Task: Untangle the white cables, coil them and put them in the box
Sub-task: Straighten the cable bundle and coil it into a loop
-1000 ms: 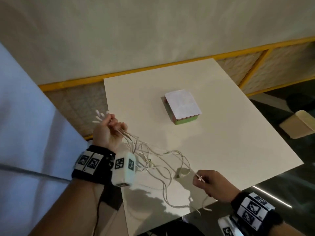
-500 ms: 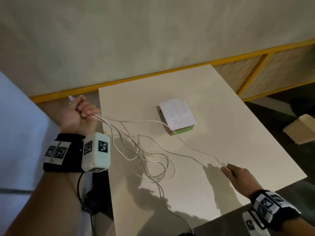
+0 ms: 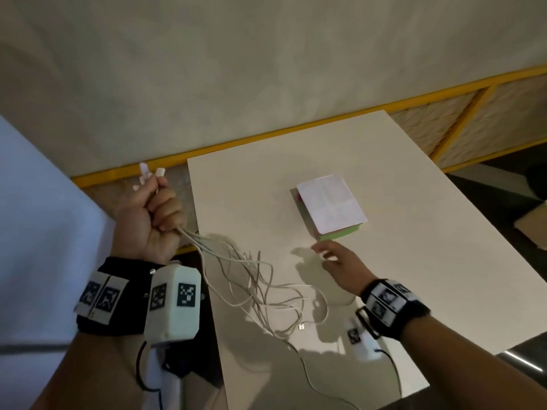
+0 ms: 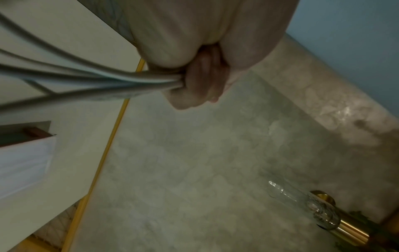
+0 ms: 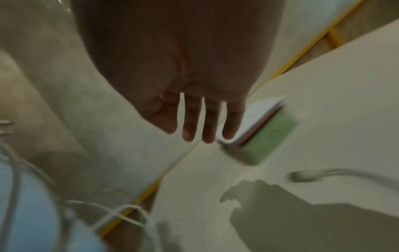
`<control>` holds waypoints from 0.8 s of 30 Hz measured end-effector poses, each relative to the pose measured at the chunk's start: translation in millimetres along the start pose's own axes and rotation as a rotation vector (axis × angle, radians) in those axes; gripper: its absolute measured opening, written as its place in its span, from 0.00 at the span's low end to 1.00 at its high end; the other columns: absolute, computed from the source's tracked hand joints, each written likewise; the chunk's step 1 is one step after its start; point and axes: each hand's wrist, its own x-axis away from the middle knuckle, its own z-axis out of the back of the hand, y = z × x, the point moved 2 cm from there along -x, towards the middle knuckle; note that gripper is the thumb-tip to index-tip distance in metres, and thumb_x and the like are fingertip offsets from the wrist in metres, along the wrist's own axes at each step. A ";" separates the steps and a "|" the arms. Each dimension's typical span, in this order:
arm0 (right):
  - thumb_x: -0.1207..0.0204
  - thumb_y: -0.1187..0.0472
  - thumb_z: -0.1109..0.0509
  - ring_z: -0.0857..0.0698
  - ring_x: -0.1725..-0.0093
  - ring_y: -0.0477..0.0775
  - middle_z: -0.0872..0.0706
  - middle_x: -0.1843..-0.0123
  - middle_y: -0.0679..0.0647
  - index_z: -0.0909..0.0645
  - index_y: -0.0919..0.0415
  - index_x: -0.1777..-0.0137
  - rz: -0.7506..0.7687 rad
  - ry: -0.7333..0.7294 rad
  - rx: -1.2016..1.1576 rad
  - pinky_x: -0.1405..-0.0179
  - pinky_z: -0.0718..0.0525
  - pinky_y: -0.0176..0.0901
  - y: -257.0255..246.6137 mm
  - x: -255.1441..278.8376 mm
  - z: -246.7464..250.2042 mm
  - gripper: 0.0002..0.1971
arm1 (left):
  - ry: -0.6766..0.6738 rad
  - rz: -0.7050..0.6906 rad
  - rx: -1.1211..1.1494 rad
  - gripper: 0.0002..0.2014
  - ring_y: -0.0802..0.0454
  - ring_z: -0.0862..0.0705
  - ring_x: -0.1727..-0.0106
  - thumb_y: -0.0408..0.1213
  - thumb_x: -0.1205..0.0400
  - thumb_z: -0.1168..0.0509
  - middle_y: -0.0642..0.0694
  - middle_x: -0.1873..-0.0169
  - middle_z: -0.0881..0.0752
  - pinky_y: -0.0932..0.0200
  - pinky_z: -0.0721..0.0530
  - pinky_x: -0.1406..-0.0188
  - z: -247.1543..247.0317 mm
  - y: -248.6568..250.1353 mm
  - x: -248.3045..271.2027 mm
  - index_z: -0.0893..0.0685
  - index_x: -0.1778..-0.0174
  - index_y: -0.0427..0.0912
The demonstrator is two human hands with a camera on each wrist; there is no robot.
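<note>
Left hand [image 3: 149, 216] up beside the table's left edge, fist clenched tight round a bundle of white cables [image 3: 254, 279], connector ends [image 3: 151, 172] poking out above the knuckles. From the left wrist view, strands squeezed together under the curled fingers [image 4: 200, 76] and fanning out toward the table. Below the fist, cables spilling down onto the white table [image 3: 399, 261] in a loose tangle of loops near the front, one plug [image 3: 301, 326] lying flat among them, one strand trailing off over the near edge. Right hand [image 3: 340, 266] hovering low over the table, fingers [image 5: 210, 122] straight and slightly spread, holding nothing, shadow cast on the surface beneath. Another cable end [image 5: 302, 176] lying on the table just beside that shadow, blurred. Box [image 3: 333, 210] out in the middle of the table, green-sided with a white sheet on top, just beyond the right fingertips and well clear of the tangle. Yellow-framed rail [image 3: 325, 125] running along the wall behind.
</note>
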 end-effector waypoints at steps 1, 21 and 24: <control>0.26 0.74 0.36 0.23 0.42 0.49 0.21 0.38 0.52 0.24 0.58 0.34 0.108 -0.003 0.022 0.41 0.28 0.38 -20.1 -13.3 -13.4 0.21 | -0.031 0.044 0.067 0.06 0.63 0.44 0.83 0.37 0.27 0.29 0.55 0.83 0.38 0.69 0.33 0.94 6.0 -1.4 0.1 0.17 0.65 0.39; 0.20 0.62 0.36 0.19 0.72 0.44 0.19 0.70 0.48 0.22 0.57 0.64 0.023 -0.111 0.233 0.65 0.23 0.36 2.1 -27.8 -5.6 0.10 | 0.369 -0.102 0.032 0.11 0.58 0.40 0.91 0.36 0.39 0.26 0.52 0.90 0.36 0.72 0.42 0.91 86.2 14.7 20.6 0.24 0.76 0.44; 0.20 0.63 0.36 0.18 0.75 0.49 0.19 0.74 0.53 0.22 0.57 0.65 -0.178 -0.006 0.098 0.69 0.18 0.41 31.9 -6.4 22.7 0.11 | 0.349 -0.104 0.102 0.24 0.61 0.49 0.83 0.30 0.56 0.17 0.51 0.89 0.35 0.71 0.42 0.90 100.8 23.1 24.0 0.25 0.74 0.43</control>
